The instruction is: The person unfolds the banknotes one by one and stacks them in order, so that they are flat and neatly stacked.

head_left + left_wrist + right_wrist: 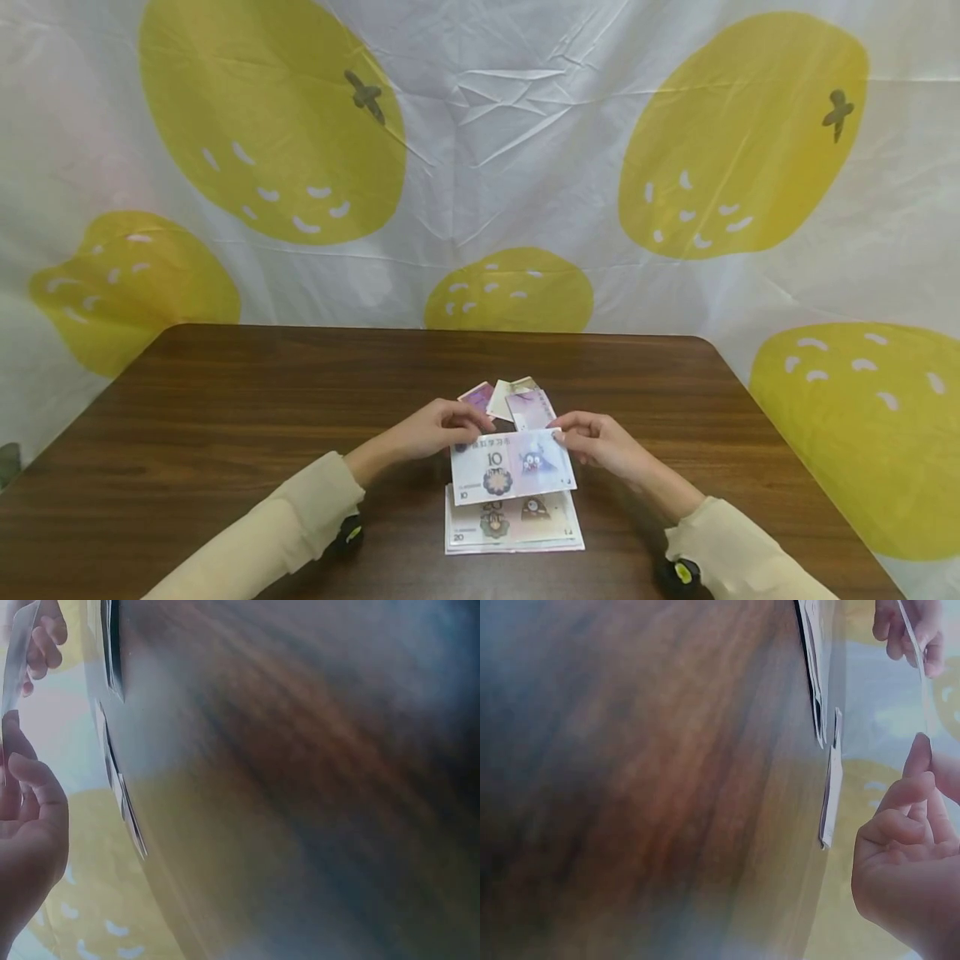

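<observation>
A pale banknote printed with 10 and a blue cartoon figure [513,468] is held up by both hands, tilted toward me. My left hand [442,427] pinches its upper left corner between thumb and fingers. At the upper right corner, the right hand [609,450] does the same. Beneath it on the table lies a stack of banknotes [513,547], topped by a yellowish 20 note [510,527]; the raised note hides its upper part. In the right wrist view the held banknote [924,690] appears edge-on, lifted off the table.
Just behind the hands, several notes lie loosely spread: a purple one [477,395], a cream one [502,400] and a pale lilac one [531,408]. All are on a dark wooden table [300,375]. A white cloth with yellow fruit [517,167] hangs behind its far edge.
</observation>
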`<state>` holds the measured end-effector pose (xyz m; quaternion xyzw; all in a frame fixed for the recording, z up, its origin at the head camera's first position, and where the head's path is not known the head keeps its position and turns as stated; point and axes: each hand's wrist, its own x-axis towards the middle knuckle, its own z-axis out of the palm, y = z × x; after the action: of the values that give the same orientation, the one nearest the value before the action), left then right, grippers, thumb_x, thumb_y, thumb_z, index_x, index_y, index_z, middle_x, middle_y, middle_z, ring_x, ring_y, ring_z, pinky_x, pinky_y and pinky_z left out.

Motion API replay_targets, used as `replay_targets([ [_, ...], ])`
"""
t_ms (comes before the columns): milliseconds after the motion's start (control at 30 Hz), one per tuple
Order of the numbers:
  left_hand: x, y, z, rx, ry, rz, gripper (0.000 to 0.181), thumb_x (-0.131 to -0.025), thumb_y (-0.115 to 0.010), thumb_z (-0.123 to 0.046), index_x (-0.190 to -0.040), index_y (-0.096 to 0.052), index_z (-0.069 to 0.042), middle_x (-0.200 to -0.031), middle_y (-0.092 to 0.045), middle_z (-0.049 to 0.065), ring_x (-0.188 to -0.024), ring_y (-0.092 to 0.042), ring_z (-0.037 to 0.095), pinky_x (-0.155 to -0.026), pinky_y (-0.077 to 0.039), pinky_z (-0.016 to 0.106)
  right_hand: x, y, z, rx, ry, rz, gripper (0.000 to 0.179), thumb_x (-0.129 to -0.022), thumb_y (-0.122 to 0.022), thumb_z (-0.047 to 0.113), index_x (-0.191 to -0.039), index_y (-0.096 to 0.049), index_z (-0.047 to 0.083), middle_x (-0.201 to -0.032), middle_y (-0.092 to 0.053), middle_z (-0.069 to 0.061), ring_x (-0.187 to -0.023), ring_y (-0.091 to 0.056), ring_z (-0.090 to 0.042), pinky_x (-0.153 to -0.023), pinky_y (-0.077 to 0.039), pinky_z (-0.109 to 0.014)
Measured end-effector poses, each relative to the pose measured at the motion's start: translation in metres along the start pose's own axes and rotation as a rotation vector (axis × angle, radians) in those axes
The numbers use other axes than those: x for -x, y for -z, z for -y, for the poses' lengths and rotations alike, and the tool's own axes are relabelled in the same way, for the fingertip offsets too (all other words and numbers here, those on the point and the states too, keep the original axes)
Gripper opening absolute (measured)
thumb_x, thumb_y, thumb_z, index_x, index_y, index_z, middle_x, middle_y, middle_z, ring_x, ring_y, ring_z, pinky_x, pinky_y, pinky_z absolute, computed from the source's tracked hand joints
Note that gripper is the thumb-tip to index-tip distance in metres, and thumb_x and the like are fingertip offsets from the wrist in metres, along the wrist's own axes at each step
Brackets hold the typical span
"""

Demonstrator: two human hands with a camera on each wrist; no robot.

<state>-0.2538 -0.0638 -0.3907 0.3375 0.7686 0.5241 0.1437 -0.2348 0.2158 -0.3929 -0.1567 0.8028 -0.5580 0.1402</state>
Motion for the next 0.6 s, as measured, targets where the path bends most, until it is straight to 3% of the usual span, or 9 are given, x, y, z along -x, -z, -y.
replay_targets([
  [133, 0.002, -0.001, -0.001, -0.006, 0.013, 0.038, 0.020, -0.086, -0.053, -0.004, -0.103, -0.062, -0.001, -0.090, -0.060, 0.003, -0.064, -0.050, 0.011, -0.050, -0.041, 0.030, 0.003, 0.000, -0.002, -0.001, 0.019, 0.032, 0.029, -0.085, -0.058, 0.015, -0.107, -0.055, -0.004, -0.063, -0.048, -0.004, -0.053, -0.042, -0.011, -0.046, -0.032, -0.021],
  [300, 0.005, -0.001, -0.001, -0.026, 0.032, 0.089, 0.021, -0.084, -0.056, -0.003, -0.105, -0.061, -0.001, -0.077, -0.059, 0.001, -0.059, -0.049, 0.011, -0.048, -0.041, 0.031, 0.006, -0.001, -0.003, -0.009, 0.036, 0.075, 0.027, -0.084, -0.058, 0.011, -0.105, -0.055, -0.006, -0.062, -0.049, -0.004, -0.051, -0.041, -0.010, -0.043, -0.029, -0.020],
  [600, 0.012, 0.001, 0.000, 0.000, 0.056, 0.165, 0.022, -0.083, -0.058, -0.006, -0.104, -0.059, 0.000, -0.064, -0.053, -0.001, -0.051, -0.043, 0.011, -0.047, -0.036, 0.023, 0.010, 0.001, -0.007, -0.039, 0.051, 0.136, 0.027, -0.083, -0.058, 0.008, -0.105, -0.054, -0.009, -0.061, -0.049, -0.001, -0.050, -0.041, -0.007, -0.042, -0.028, -0.017],
])
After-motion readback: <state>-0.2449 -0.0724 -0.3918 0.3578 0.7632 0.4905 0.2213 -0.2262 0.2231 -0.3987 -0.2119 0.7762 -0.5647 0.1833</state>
